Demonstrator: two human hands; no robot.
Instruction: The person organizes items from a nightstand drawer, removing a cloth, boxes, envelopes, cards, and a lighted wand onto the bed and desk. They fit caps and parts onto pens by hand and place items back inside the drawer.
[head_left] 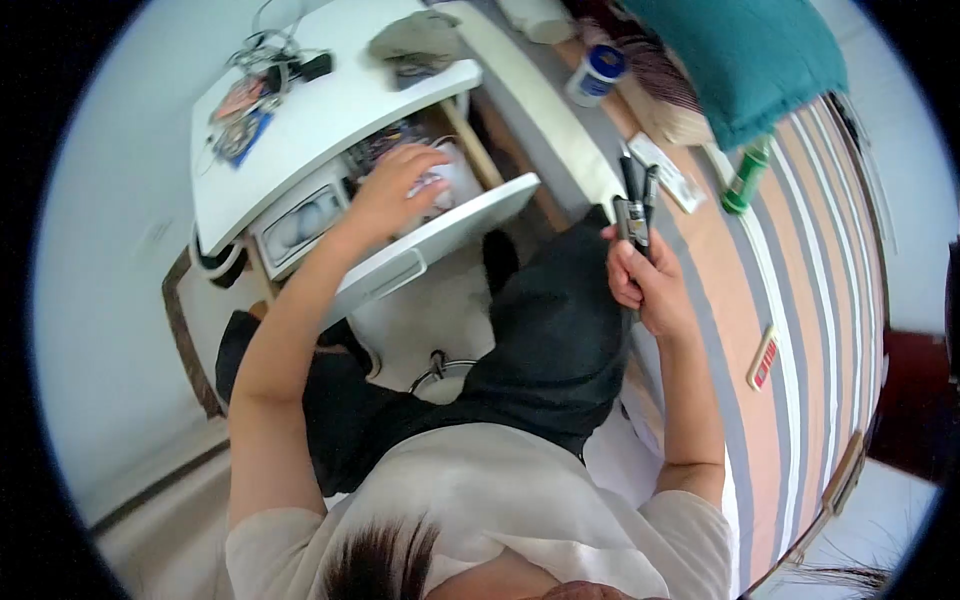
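My left hand (392,195) is inside the open white drawer (440,235), its fingers apart beside a whitish item (455,180); whether they touch it is unclear. Small dark items lie in the drawer behind the hand, and a clear-lidded box (305,222) fills its left part. On the right, over the edge of the striped bed, my right hand (650,280) is closed round several black pens (636,205), which point away from me.
The white cabinet top (330,100) holds cables and a grey-green cloth (415,42). On the striped bed (740,290) are a blue-lidded tub (597,75), a green bottle (747,178), a white packet (667,172), a red-and-white object (763,358) and a teal cushion (750,60).
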